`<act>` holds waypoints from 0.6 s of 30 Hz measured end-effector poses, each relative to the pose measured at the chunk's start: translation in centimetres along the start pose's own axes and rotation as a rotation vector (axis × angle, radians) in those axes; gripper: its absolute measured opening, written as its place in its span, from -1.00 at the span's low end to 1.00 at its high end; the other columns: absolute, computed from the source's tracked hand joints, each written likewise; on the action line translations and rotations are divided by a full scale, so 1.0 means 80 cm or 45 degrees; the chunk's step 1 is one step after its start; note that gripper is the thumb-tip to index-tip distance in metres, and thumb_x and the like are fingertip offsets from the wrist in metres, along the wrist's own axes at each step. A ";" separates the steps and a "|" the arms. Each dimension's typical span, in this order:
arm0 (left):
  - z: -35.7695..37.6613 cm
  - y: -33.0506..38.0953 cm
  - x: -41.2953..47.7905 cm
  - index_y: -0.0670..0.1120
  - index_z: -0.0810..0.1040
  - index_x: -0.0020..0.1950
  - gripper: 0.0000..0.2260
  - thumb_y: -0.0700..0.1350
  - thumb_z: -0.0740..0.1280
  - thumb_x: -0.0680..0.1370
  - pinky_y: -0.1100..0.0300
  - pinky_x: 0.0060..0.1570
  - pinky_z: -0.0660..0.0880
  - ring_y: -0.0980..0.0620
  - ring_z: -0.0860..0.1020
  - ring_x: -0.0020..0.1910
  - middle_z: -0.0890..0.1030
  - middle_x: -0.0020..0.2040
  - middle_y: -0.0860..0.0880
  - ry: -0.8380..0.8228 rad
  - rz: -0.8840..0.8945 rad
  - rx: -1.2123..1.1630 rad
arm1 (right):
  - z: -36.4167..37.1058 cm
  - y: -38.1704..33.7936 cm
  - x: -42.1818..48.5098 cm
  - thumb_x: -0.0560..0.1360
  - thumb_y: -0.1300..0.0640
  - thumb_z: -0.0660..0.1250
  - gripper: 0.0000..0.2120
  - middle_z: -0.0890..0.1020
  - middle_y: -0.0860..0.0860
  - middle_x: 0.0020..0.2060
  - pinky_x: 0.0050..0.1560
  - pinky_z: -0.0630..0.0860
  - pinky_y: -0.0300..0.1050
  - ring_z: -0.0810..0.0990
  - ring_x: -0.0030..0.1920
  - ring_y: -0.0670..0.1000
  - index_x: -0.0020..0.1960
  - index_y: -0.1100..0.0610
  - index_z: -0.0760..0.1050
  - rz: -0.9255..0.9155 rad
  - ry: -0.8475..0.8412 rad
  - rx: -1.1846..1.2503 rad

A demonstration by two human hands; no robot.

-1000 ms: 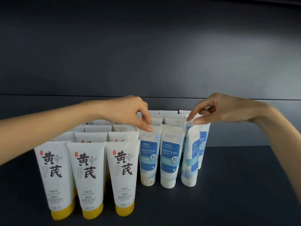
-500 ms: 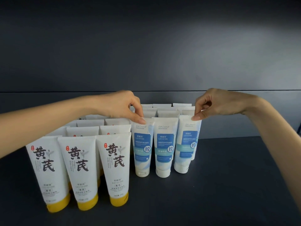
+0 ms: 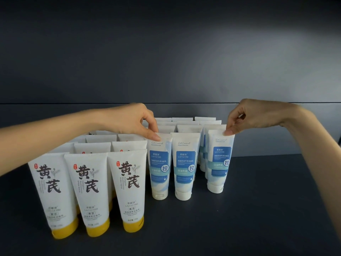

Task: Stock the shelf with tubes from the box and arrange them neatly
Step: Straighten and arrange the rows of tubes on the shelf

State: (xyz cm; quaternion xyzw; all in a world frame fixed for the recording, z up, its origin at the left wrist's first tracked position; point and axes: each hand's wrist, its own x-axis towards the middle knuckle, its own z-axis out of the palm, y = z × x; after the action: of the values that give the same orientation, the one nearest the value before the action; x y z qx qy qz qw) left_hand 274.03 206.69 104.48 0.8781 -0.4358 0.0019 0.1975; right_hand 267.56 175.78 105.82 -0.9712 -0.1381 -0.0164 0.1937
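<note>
Left hand (image 3: 132, 121), fingers curled, pinches the crimped top edge of the left blue tube (image 3: 159, 169) directly beneath its fingertips. Right hand (image 3: 258, 117), likewise curled, pinches the top edge of the right blue tube (image 3: 219, 163) below its thumb. Between the two hands stands the middle blue tube (image 3: 185, 169), untouched, just beside the left one and apart from the right one. Further blue rows stand beyond the hands. Below the left forearm, yellow-capped tubes (image 3: 127, 193) stand cap-down in rows on the dark shelf (image 3: 258, 209).
</note>
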 end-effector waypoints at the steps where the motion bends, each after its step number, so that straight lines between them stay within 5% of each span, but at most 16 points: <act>1: 0.000 0.000 -0.001 0.06 0.68 -0.23 -0.81 0.14 0.41 0.30 0.50 -0.35 0.33 0.35 0.44 -0.38 0.58 -0.19 0.10 0.001 0.000 -0.004 | 0.000 0.000 -0.001 0.28 -0.16 0.47 -0.75 0.31 -0.15 -0.54 -0.38 0.27 -0.45 0.28 -0.45 -0.15 -0.32 0.02 0.63 0.017 -0.015 -0.013; 9: -0.001 0.002 -0.002 0.10 0.65 -0.30 -0.91 0.08 0.47 0.34 0.45 -0.36 0.32 0.29 0.41 -0.41 0.56 -0.22 0.12 0.043 -0.013 0.008 | 0.014 -0.041 0.005 0.41 -0.13 0.41 -0.79 0.44 -0.21 -0.58 -0.43 0.30 -0.43 0.37 -0.50 -0.20 -0.24 0.00 0.65 -0.190 0.383 -0.016; 18: -0.001 0.005 -0.004 0.01 0.65 -0.28 -0.89 0.01 0.49 0.39 0.46 -0.35 0.30 0.32 0.42 -0.41 0.52 -0.22 0.12 0.080 -0.049 0.044 | 0.058 -0.079 0.020 0.41 -0.05 0.46 -0.85 0.53 -0.06 -0.41 -0.34 0.32 -0.35 0.34 -0.41 -0.15 -0.24 0.02 0.65 -0.328 0.211 0.006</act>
State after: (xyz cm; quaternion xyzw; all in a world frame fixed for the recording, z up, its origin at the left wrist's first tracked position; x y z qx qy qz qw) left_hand 273.52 206.75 104.61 0.8891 -0.4124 0.0332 0.1959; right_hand 267.27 183.53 104.04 -0.9403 -0.2449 -0.1209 0.2031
